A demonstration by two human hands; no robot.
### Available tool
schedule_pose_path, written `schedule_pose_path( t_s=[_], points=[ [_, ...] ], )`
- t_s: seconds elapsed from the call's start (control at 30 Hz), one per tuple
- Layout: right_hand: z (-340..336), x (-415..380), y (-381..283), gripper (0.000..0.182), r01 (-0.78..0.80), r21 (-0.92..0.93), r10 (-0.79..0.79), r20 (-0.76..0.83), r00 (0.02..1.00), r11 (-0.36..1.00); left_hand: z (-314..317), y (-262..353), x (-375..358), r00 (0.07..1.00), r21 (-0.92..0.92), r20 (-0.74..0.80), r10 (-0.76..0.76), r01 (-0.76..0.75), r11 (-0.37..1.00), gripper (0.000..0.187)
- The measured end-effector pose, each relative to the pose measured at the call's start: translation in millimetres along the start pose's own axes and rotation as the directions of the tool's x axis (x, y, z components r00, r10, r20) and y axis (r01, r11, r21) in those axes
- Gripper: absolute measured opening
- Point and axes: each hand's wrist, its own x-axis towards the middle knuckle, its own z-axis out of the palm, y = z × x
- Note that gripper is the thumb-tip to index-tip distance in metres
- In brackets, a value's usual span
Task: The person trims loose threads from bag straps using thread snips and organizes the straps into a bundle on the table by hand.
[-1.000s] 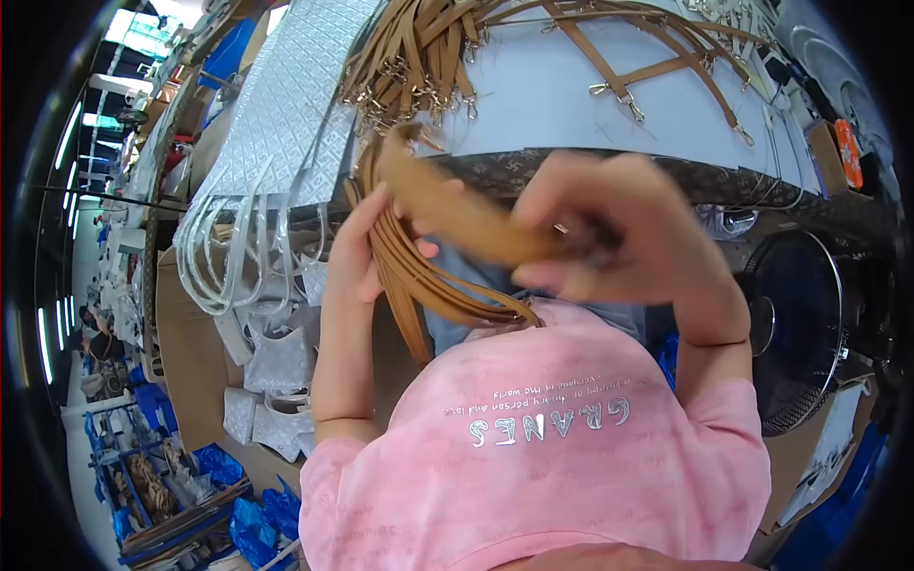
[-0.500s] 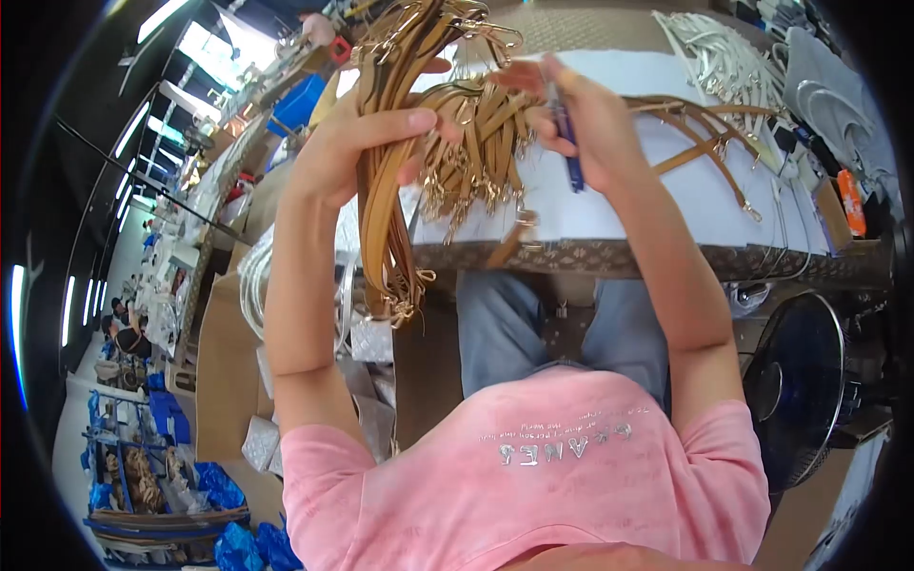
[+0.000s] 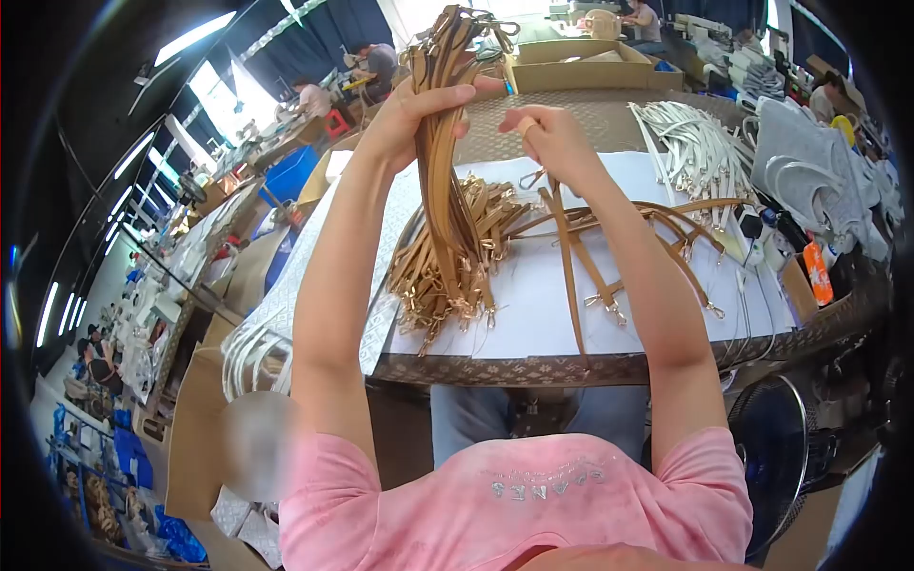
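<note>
My left hand (image 3: 419,112) is raised and closed around a thick bundle of tan straps (image 3: 440,181), which hang down with gold metal clips at their ends. To its right, my right hand (image 3: 560,147) is closed, fingers curled. A single tan strap (image 3: 568,262) hangs from beneath it, a metal clip beside its top; the exact grip is hidden. Behind and below the bundle, a pile of tan straps (image 3: 405,271) with gold clips lies on the table. More loose tan straps (image 3: 685,224) spread to the right, partly behind my right forearm.
White sheeting (image 3: 533,324) covers part of the patterned table (image 3: 476,369). White straps (image 3: 690,143) and grey pieces (image 3: 809,181) lie at the far right, near an orange object (image 3: 817,273). A fan (image 3: 776,447) stands below right, a cardboard box (image 3: 195,457) below left. People work farther back.
The view has tilted up, showing more of the room. My right hand held a blue pen-like tool earlier, no longer clearly visible; a single strap now hangs below that hand. My left hand keeps the bundle.
</note>
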Motion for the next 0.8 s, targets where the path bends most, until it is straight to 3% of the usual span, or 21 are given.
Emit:
schedule_pose_path(
  t_s=[0.07,0.1,0.17,0.2,0.27,0.3,0.37,0.43,0.47,0.5,0.6,0.67,0.7,0.73,0.77,0.8],
  points=[
    [-16.3,21.5,25.6,0.033,0.096,-0.140,-0.107,-0.073,0.992,0.986,-2.8,-15.0,5.9,0.999,-0.015,0.038,-0.023,0.024,1.000,0.054],
    [-24.5,29.1,33.5,0.033,0.119,-0.188,-0.138,-0.093,0.986,0.975,-0.3,-24.9,3.8,0.998,-0.061,-0.051,0.035,-0.039,0.997,0.053],
    [-39.5,33.2,30.0,0.030,0.146,-0.024,-0.148,-0.159,0.976,0.989,6.5,-46.2,-3.3,0.961,-0.135,-0.243,0.131,-0.167,0.977,0.053],
    [-42.0,30.4,21.3,0.030,0.130,-0.024,-0.132,-0.155,0.979,0.991,11.5,-58.0,-4.3,0.962,-0.147,-0.246,0.117,-0.156,0.977,0.053],
    [-41.9,26.0,-6.9,0.031,0.245,0.193,-0.244,-0.027,0.969,0.950,30.2,-83.4,-3.1,0.956,-0.326,-0.274,0.103,-0.194,0.925,0.047],
    [-36.3,28.4,-19.5,0.031,0.228,0.195,-0.227,-0.025,0.974,0.954,39.9,-93.6,-3.8,0.953,-0.410,-0.288,0.093,-0.211,0.887,0.045],
    [-15.6,35.5,-40.2,0.034,0.369,0.176,-0.358,-0.092,0.929,0.912,63.0,-103.7,-10.0,0.969,-0.458,-0.242,0.045,-0.155,0.876,0.041],
    [0.1,48.1,-46.7,0.034,0.382,0.200,-0.366,-0.116,0.924,0.902,79.7,-104.4,-10.0,0.991,-0.521,-0.135,-0.002,-0.069,0.851,0.035],
    [-0.9,52.7,-45.8,0.034,0.408,0.220,-0.388,-0.132,0.912,0.886,77.1,-103.4,-7.8,0.993,-0.526,-0.117,-0.010,-0.053,0.849,0.035],
    [-9.0,54.3,-38.6,0.034,0.405,0.211,-0.380,-0.149,0.913,0.890,67.5,-100.5,-6.2,0.971,-0.440,-0.227,-0.075,-0.034,0.897,0.032],
    [-37.0,54.8,-2.3,0.041,0.316,0.491,-0.304,-0.107,0.947,0.812,37.1,-72.5,-5.9,0.885,-0.280,-0.435,-0.166,0.042,0.959,0.025],
    [-62.0,42.8,32.3,0.030,0.218,0.043,-0.219,0.014,0.976,0.975,3.0,-58.3,-6.4,0.895,-0.235,-0.392,-0.211,0.125,0.964,0.024],
    [-70.1,36.4,62.4,0.029,0.058,-0.140,-0.042,0.110,0.993,0.988,-15.3,-53.4,-4.2,0.900,-0.187,-0.353,-0.256,0.200,0.962,0.023],
    [-76.7,29.1,99.5,0.029,-0.084,-0.332,0.148,0.171,0.974,0.939,-34.2,-56.0,0.6,0.896,-0.183,-0.364,-0.256,0.201,0.962,0.023],
    [-84.4,21.2,136.5,0.026,-0.165,-0.543,0.325,0.212,0.922,0.823,-54.8,-67.2,8.4,0.885,-0.098,-0.343,-0.316,0.301,0.949,0.021],
    [-92.9,7.3,201.3,0.022,0.085,-0.687,0.143,0.267,0.953,0.722,-74.3,-82.6,17.1,0.867,-0.011,-0.326,-0.377,0.395,0.919,0.020]
  ],
)
